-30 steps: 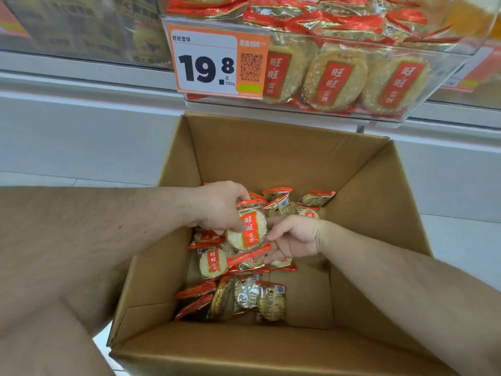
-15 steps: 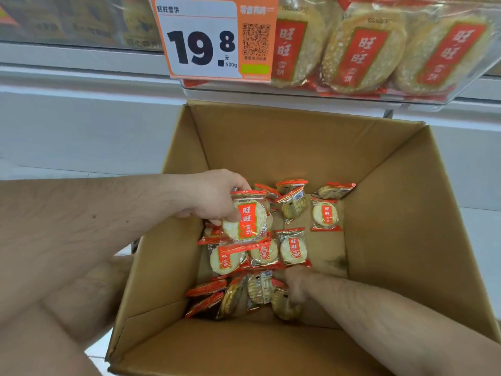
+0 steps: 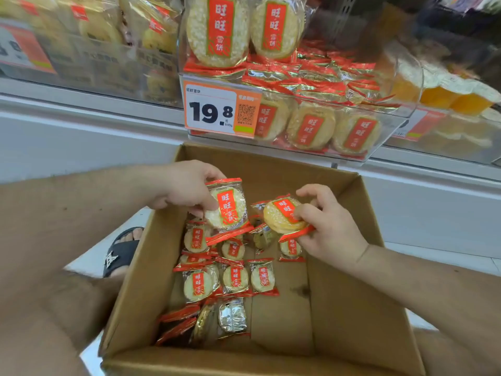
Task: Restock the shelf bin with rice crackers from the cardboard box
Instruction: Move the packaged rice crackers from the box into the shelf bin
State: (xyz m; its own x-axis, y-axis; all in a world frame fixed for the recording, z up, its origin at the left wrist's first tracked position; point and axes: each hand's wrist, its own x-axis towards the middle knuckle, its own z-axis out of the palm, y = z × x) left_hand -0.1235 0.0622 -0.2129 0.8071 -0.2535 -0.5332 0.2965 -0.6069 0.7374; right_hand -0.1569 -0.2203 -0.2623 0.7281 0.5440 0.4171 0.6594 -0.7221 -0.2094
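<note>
Shop aisle, pale floor, low white shelving along the far side.

Shelf bin [image 3: 390,147]: clear plastic, front wall showing packets stacked behind it, orange price tag [image 3: 221,108] clipped to its left corner. It sits above and beyond both hands.

Cardboard box [image 3: 349,308]: open-topped, on the floor below the bin. Loose rice cracker packets [image 3: 235,279] lie across its bottom, mostly toward the left wall, directly beneath the hands.

Left hand [image 3: 184,187]: fingers and thumb pinching one cracker packet [image 3: 227,206] by its left edge, held upright over the box.

Right hand [image 3: 329,226]: thumb on the face and fingers behind a second packet [image 3: 282,215], tilted, gripped at its right side. The two packets hang near each other, not touching.

Handling, as judged: each packet looks very light, a thin brittle disc in crinkly glossy film. The film is likely slippery and the crimped red ends flimsy, so a hold across the disc's rim seems surer than the seal; a hard squeeze would probably crack the cracker.

Also present: a foot in a black sandal [image 3: 120,252] left of the box.
</note>
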